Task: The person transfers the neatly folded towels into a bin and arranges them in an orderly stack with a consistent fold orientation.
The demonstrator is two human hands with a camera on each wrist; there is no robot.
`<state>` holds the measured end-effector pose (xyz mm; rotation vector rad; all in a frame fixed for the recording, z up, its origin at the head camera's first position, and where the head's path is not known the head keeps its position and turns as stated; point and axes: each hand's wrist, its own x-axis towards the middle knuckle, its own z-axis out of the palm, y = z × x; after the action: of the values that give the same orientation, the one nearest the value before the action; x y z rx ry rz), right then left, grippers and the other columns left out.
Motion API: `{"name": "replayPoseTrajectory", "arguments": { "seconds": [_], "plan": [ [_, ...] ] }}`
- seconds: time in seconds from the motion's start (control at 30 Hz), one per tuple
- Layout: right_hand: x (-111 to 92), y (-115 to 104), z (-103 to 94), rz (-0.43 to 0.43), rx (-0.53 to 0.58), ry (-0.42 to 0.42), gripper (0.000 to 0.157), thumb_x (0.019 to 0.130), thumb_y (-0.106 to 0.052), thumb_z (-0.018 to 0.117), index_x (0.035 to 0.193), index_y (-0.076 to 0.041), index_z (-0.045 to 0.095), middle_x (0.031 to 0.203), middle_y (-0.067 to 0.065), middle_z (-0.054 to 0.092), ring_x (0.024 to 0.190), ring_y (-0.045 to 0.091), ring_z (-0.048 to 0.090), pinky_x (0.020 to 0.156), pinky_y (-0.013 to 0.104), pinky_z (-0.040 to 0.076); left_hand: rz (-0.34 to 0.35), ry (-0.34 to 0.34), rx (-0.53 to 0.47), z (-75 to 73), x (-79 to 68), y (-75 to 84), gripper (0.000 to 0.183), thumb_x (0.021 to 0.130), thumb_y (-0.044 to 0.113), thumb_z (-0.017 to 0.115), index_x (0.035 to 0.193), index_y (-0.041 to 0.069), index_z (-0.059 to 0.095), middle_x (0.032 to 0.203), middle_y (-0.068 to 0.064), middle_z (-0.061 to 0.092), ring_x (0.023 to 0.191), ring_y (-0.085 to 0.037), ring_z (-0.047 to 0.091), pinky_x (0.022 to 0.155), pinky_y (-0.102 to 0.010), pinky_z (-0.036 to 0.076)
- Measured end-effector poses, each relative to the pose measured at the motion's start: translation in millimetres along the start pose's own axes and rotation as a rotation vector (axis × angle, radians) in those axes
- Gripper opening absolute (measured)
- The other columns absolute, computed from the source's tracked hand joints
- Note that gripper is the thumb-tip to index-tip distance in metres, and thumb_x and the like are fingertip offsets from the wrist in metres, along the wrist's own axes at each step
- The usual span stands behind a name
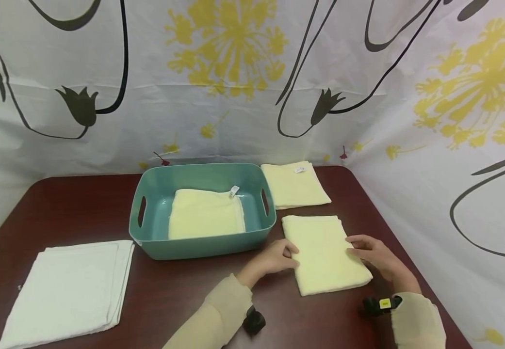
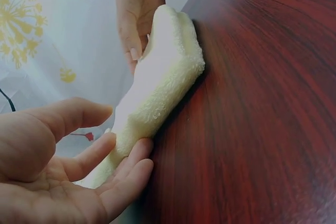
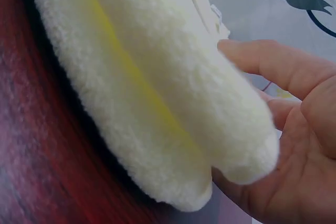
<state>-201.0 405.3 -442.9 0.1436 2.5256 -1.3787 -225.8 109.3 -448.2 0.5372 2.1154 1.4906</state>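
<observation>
At the left of the dark red counter (image 1: 169, 295) lies a white folded cloth (image 1: 66, 291), its right corner just beside a teal basin (image 1: 202, 249). Inside this basin there is a folded pale yellow cloth (image 1: 206, 213) with a white label. Next comes the left hand (image 1: 271, 258): its fingers are a little bent and apart from the thumb, and they touch the left edge of the front yellow cloth (image 1: 324, 254). This cloth lies flat on the counter, folded in layers, to the right of the basin. Behind it lies one more yellow cloth (image 1: 296, 189), also labelled. Farthest right, the right hand (image 1: 376, 254) touches the opposite edge, its fingers extended and apart from the thumb.
</observation>
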Motion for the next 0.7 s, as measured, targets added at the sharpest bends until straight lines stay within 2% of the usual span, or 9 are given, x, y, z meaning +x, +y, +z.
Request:
{"name": "replayPoseTrajectory", "arguments": {
  "seconds": [0.13,0.3,0.5,0.63,0.7],
  "plan": [
    [3,0,2.2,-0.027,0.009,-0.023,0.055,0.086,-0.024,0.065,0.127,0.006,0.044,0.113,0.023,0.048,0.088,0.023,0.051,0.069,0.033,0.048,-0.023,0.01,-0.05,3.0,2.4,-1.6,0.026,0.08,0.003,0.066,0.105,-0.002,0.06,0.09,-0.009,0.053,0.067,-0.014,0.052,0.058,-0.027,0.046],
    [5,1,3.9,-0.047,0.026,-0.05,0.055,0.086,-0.022,0.065,0.128,0.005,0.041,0.104,0.019,0.05,0.078,0.023,0.054,0.065,0.035,0.048,-0.051,0.059,-0.1,9.1,7.0,-2.6,0.024,0.08,0.007,0.067,0.102,0.0,0.062,0.083,-0.004,0.053,0.069,-0.012,0.051,0.06,-0.024,0.044],
    [6,-1,5.0,-0.019,0.087,-0.07,0.058,0.087,-0.019,0.064,0.132,0.005,0.035,0.111,0.025,0.046,0.079,0.024,0.055,0.067,0.036,0.049,-0.052,0.124,-0.158,16.8,12.0,-4.1,0.019,0.079,0.006,0.068,0.097,0.001,0.064,0.083,-0.003,0.052,0.073,-0.012,0.05,0.061,-0.024,0.043],
    [5,-2,5.9,-0.017,0.124,-0.082,0.057,0.088,-0.017,0.062,0.133,0.003,0.034,0.117,0.025,0.044,0.08,0.024,0.056,0.068,0.037,0.049,-0.069,0.143,-0.155,19.8,11.8,-5.3,0.018,0.079,0.006,0.068,0.096,0.003,0.062,0.087,-0.005,0.049,0.075,-0.014,0.048,0.06,-0.025,0.042],
    [5,-2,6.3,-0.017,0.139,-0.091,0.056,0.088,-0.017,0.062,0.133,0.002,0.035,0.115,0.024,0.047,0.079,0.024,0.057,0.068,0.038,0.049,-0.079,0.149,-0.161,20.8,10.9,-6.0,0.019,0.079,0.005,0.068,0.096,0.003,0.061,0.088,-0.005,0.047,0.076,-0.015,0.047,0.06,-0.026,0.042]
  ]
}}
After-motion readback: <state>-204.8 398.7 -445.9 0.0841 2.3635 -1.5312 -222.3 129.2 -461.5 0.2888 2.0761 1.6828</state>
